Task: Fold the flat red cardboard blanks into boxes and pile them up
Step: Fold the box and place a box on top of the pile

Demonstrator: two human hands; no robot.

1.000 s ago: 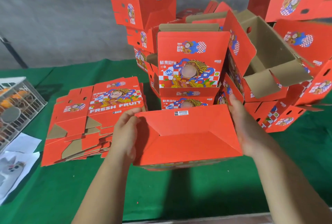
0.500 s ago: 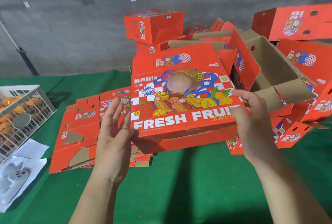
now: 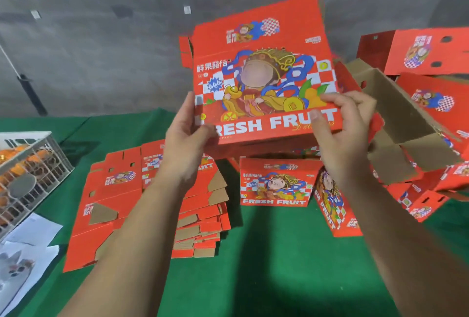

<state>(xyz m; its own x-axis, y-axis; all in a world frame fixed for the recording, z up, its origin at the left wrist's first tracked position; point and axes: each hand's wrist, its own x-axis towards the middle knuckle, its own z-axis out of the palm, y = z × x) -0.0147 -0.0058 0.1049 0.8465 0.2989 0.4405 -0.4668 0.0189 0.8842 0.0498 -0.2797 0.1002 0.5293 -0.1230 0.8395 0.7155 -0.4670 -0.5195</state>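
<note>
Where the fingers meet the cardboard, the left hand (image 3: 186,136) clasps the lower left corner of the folded box (image 3: 264,80), thumb lying on the printed face and the other fingers hidden behind the side panel; the right hand (image 3: 341,128) pinches the lower right corner, thumb on the "FRESH FRUIT" lettering and fingers curled over the edge. A second ago the same box lay low before the person with its plain red bottom upward; half a second ago it had been turned to show the printed face, the left hand open beside it. Now the box is raised clear of the green cloth (image 3: 266,266), printed face toward the camera, above and in front of the heap of finished boxes (image 3: 275,184), which spreads to the right of it. Judged from this, folding of this box is complete and it is being carried to the heap. To the lower left of the held box lies the stack of flat blanks (image 3: 119,189); farther left stands a white wire crate (image 3: 33,161).
</note>
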